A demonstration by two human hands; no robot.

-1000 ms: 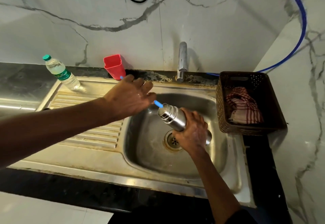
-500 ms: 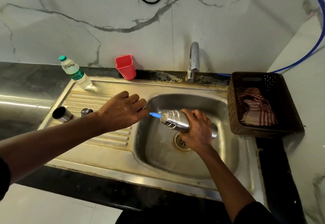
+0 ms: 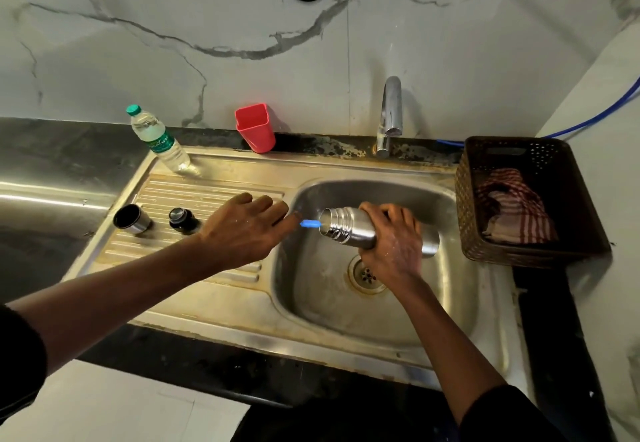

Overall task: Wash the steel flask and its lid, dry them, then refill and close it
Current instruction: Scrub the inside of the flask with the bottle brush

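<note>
Right hand (image 3: 394,240) grips the steel flask (image 3: 346,230) round its body, fingers curled over the top. Flask lies roughly horizontal, held in the air over the sink basin (image 3: 311,303), above and just behind the drain (image 3: 366,274). Open mouth points left, base points toward the basket (image 3: 467,226).

Left hand (image 3: 242,230) sits palm-down at the basin's left edge. Fingers are narrow and close together on the end of a blue brush handle (image 3: 310,223). The exact grip is under the hand, can't see it. Handle runs from the fingertips straight into the flask mouth; brush head is inside, not visible.

Lid parts are off, on the drainboard (image 3: 194,192) left of the left hand:
- steel cup lid (image 3: 131,219), on its side, opening facing the camera
- black stopper (image 3: 180,220) just right of it, not touching

Rest:
- plastic water bottle (image 3: 159,143), green cap, back-left corner of the drainboard
- red cup (image 3: 255,128) against the wall behind the sink
- tap (image 3: 390,115) behind the basin, no water visible from it
- basket sits right of the sink on the dark tabletop (image 3: 52,150), with a checked cloth (image 3: 512,213) inside
</note>
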